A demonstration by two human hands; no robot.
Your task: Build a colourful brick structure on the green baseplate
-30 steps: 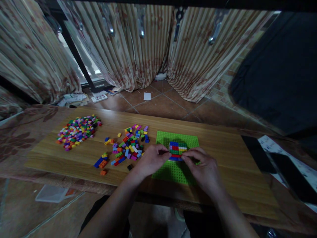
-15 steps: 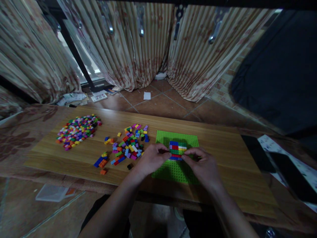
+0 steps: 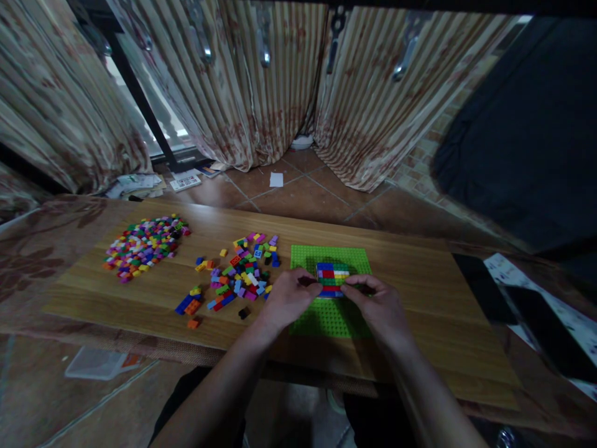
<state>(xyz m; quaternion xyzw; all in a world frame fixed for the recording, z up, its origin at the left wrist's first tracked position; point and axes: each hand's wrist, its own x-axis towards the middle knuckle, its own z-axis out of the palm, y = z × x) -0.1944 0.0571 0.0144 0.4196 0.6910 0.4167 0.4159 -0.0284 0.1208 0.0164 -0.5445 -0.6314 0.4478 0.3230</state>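
A small rectangular block of toy bricks [image 3: 332, 274], in blue, red, green, yellow and white rows, sits on the green studded baseplate [image 3: 331, 322]. At its near left corner, my left hand [image 3: 288, 298] has thumb and fingers closed on the edge. My right hand [image 3: 380, 305] pinches the near right corner, thumb towards the front. The block's near corners are partly covered by my fingertips. I cannot tell whether a single loose brick is between the fingers of either hand.
Left of the baseplate lies a loose heap of bricks [image 3: 245, 274], with a larger pile [image 3: 147, 246] farther left. A few joined bricks [image 3: 189, 303] lie near the front edge of the wooden board [image 3: 429, 298]. A black phone-like slab [image 3: 545, 330] rests at the right.
The baseplate and brick block have shifted slightly left and away from me, with a small turn. Both hands keep their grip at the block's near corners.
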